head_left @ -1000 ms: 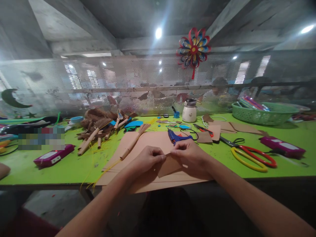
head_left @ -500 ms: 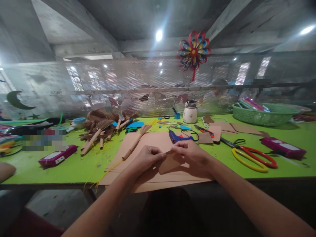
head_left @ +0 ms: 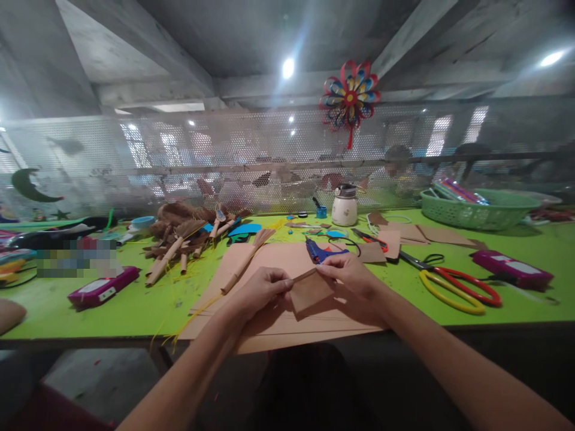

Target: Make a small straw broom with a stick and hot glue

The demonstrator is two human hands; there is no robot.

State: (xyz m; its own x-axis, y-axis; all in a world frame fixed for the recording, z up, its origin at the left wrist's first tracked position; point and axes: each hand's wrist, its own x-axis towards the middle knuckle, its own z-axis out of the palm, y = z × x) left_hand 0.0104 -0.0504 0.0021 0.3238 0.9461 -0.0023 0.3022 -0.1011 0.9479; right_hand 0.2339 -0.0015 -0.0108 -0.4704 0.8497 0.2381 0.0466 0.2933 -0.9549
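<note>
A small piece of brown kraft paper (head_left: 309, 292), its top edge folded into a narrow strip, is held between both hands. My left hand (head_left: 265, 293) pinches its upper left corner. The upper right corner is gripped by the thumb and fingers of my right hand (head_left: 353, 276). Beneath the hands lie larger sheets of brown paper (head_left: 224, 326), reaching over the table's front edge. Just beyond my right hand rests a blue glue gun (head_left: 321, 251). A rolled paper stick with a fringed end (head_left: 242, 266) lies on the sheets, left of my left hand.
On the green table (head_left: 135, 320), scissors with red and yellow handles (head_left: 453, 287) lie to the right. Purple power strips (head_left: 105, 287) sit on both sides. Rolled paper pieces (head_left: 179, 239) are heaped at left. A white jar (head_left: 344, 206) and green basket (head_left: 480, 211) stand behind.
The held paper has tilted so that more of its face and its folded top strip show. My hands have shifted slightly, still pinching its top corners.
</note>
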